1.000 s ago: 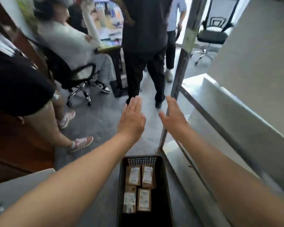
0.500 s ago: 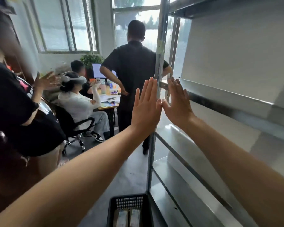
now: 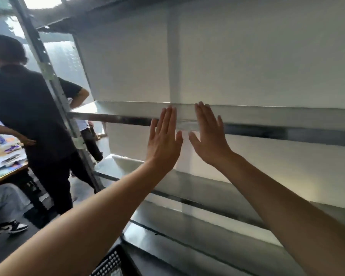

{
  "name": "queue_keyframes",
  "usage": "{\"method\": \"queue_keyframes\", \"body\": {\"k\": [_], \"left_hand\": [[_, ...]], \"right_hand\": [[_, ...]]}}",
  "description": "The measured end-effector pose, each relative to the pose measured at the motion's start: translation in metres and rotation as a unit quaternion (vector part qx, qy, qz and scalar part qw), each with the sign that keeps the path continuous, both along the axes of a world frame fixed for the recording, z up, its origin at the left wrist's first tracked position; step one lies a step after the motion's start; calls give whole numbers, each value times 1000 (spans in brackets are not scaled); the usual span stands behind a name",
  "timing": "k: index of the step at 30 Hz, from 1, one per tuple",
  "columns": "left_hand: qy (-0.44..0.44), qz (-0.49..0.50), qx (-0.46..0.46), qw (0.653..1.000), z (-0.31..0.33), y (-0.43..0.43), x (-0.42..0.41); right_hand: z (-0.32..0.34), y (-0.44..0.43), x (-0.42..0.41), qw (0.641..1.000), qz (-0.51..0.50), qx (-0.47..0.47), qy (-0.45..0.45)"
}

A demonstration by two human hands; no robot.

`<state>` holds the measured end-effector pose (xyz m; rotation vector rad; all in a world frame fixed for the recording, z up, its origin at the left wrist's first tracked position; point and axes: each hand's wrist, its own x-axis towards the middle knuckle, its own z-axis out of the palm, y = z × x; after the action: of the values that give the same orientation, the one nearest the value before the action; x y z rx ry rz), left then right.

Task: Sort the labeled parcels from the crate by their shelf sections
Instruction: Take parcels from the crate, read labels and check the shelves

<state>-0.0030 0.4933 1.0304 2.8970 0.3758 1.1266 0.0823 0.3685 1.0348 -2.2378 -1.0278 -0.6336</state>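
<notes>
The left hand (image 3: pixel 163 140) and right hand (image 3: pixel 209 136) are raised side by side, palms forward, fingers straight and together. Both are released and grasp nothing. The thumbs point toward each other with a narrow gap between them. The fingertips overlap the front lip of the middle shelf (image 3: pixel 277 118); whether they touch it cannot be told.

That metal lip runs level from the upright post (image 3: pixel 48 76) on the left out past the right edge. Above it, the bay is open up to the top shelf (image 3: pixel 108 14), with a white wall (image 3: pixel 247 56) behind. Below, the lower shelf (image 3: pixel 197 188) and the bottom shelf (image 3: pixel 167 246) show bare metal with dark front edges.

The crate (image 3: pixel 112 263) sits at the lower edge, under the left forearm and just beside the bottom shelf. Only its black perforated corner shows, and its contents are out of view, so no label can be read.

Left of the post, a person in black (image 3: pixel 28 116) stands in the aisle near a desk (image 3: pixel 6 156), whose papers are too blurred to read.
</notes>
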Motion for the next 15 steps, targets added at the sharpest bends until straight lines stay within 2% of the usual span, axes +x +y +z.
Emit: {"method": "queue_keyframes", "body": {"k": [4, 8, 11, 15], "left_hand": [[2, -107, 16, 994, -11, -63, 43], [26, -225, 2, 974, -38, -129, 59], [50, -315, -10, 948, -66, -178, 56], [101, -366, -42, 924, -100, -245, 32]], "right_hand": [[-10, -89, 13, 992, -122, -31, 17], [-26, -174, -5, 965, -256, -40, 48], [-47, -239, -38, 931, -351, -54, 82], [-78, -309, -95, 876, -453, -68, 154]]}}
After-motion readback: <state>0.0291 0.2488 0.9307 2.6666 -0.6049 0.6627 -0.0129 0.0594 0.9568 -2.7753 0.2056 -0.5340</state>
